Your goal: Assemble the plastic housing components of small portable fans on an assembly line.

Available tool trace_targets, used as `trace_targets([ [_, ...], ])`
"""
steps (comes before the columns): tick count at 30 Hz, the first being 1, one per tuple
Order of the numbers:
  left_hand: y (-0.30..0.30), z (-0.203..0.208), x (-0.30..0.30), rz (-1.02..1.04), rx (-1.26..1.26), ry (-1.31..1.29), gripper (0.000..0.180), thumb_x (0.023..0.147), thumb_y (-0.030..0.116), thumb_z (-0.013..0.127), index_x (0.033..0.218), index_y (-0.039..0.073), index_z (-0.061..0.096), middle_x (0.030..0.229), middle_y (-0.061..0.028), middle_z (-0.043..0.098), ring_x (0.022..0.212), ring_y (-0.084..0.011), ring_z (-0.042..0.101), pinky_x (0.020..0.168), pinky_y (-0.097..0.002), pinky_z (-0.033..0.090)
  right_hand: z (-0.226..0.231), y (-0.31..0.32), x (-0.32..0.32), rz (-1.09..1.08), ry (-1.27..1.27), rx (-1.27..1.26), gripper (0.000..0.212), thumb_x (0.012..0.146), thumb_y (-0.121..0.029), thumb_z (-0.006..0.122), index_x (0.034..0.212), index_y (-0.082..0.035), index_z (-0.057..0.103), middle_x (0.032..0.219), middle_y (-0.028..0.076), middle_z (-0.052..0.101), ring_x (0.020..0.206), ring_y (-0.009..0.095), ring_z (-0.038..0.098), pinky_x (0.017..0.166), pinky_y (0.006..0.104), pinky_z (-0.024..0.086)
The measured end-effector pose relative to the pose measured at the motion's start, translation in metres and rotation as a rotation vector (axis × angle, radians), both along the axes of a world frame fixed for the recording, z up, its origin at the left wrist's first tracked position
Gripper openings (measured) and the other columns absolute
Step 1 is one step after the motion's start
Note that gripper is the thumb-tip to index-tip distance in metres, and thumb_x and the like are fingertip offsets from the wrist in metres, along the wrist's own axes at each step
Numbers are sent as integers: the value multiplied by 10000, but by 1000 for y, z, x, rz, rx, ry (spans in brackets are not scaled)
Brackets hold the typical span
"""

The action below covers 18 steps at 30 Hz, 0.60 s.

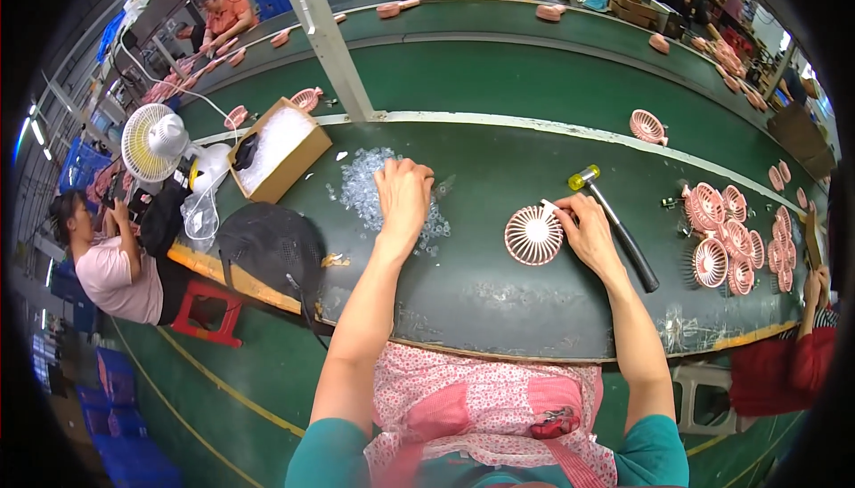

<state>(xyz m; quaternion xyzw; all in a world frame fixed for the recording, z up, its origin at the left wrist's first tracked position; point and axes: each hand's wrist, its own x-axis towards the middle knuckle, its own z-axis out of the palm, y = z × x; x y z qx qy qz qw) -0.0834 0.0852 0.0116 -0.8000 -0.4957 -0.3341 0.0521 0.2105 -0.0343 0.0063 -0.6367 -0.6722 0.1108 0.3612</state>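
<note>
My left hand reaches into a loose pile of small clear plastic pieces on the dark green work surface. Its fingers are bent and close together, with the tips hidden, so what they pinch cannot be made out. My right hand is closed on the short white stem of a round fan grille, which has pale ribs and a pink rim. That grille rests on the surface, left of the hand. Just right of this hand lies a hammer with a yellow head and black handle.
Several pink fan grilles stand clustered at the right. An open cardboard box, a black bag and a white desk fan are at the left. Beyond a white rail runs a green conveyor. Other people work around it.
</note>
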Motion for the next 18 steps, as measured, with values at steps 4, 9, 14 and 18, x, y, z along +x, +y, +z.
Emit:
trace_targets([
  [4, 3, 9, -13, -3, -172, -37, 42, 752, 78, 751, 794, 79, 758, 894, -89, 676, 928, -298, 539, 848, -437, 358, -8, 3, 1, 21, 30, 34, 134, 908, -140, 660, 981, -36, 703, 844, 82, 619, 815, 254, 552, 762, 392, 417],
  [9, 5, 5, -18, -12, -230, 42, 70, 706, 108, 776, 770, 89, 758, 889, -122, 665, 960, -323, 536, 864, -457, 363, -11, 8, -1, 29, 12, 75, 130, 905, -134, 659, 973, -27, 690, 851, 95, 614, 814, 261, 551, 769, 393, 423],
  [14, 0, 1, -12, -63, -151, 48, 44, 733, 88, 753, 770, 90, 730, 875, -89, 685, 976, -323, 549, 856, -470, 389, -16, 3, 1, 35, 23, 77, 122, 906, -112, 660, 973, -11, 679, 844, 98, 605, 805, 258, 548, 762, 380, 422],
  [18, -10, 8, 0, -97, -122, -60, 103, 760, 34, 715, 852, 61, 678, 875, -111, 669, 953, -332, 570, 844, -424, 417, -14, 1, -3, 31, 64, 71, 130, 916, -105, 647, 994, -4, 676, 850, 98, 617, 808, 260, 553, 774, 380, 430],
])
